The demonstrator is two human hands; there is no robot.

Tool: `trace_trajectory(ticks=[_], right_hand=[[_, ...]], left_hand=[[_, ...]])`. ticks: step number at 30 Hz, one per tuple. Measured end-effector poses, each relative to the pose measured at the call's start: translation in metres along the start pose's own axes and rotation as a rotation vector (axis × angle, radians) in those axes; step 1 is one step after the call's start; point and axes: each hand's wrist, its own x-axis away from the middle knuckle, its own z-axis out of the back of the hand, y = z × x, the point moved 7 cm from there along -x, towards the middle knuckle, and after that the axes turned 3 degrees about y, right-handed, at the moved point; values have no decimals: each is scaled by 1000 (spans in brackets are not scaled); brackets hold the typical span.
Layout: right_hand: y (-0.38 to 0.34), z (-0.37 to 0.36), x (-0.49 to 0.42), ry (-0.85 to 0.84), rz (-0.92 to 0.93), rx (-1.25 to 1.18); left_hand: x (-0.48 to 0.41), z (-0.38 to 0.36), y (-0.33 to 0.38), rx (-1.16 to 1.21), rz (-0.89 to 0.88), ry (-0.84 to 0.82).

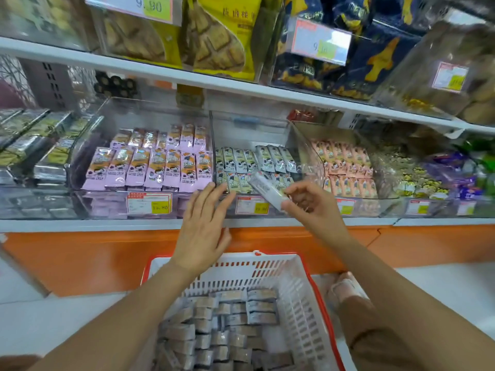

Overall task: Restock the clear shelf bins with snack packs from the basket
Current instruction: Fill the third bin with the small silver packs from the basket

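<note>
Flanked by purple-pack bin (101, 204) L, pink-pack bin (308, 152) R; basket (214, 259) below. Pinched in R hand (313, 202): grey snack pack (265, 190) at mid bin (249, 135) front edge, long axis diagonal, far end up-left. L hand (201, 223) flat, fingers straight, alongside.

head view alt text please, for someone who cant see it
A person's right hand holds a pale snack pack at the front of the middle clear shelf bin, while the open left hand reaches beside it. Below, a red-rimmed white basket holds more packs.
</note>
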Motion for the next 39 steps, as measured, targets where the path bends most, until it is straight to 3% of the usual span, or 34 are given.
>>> trace_trajectory(ticks=[4,10,14,24,30,35,39], right_hand=[[4,1,-39,178,-52,83],[38,-22,-99,252,-146,311],[51,-38,-137,235,-114,573],[82,-79,-170,126,-92,873],[76,-77,-166,80,-117,845],[50,-66,-144,93,-3,599],[22,-61,-106,2,78,372]], left_hand=[[1,-22,-12,-175,4,-122],[2,-33,-17,-228,-18,-28],[2,-43,-20,-251,-31,44],[0,-49,-23,-238,-66,187],[-1,-46,-22,-209,-40,197],[-1,-39,-19,-164,-9,136],[-1,-32,-13,-133,4,94]])
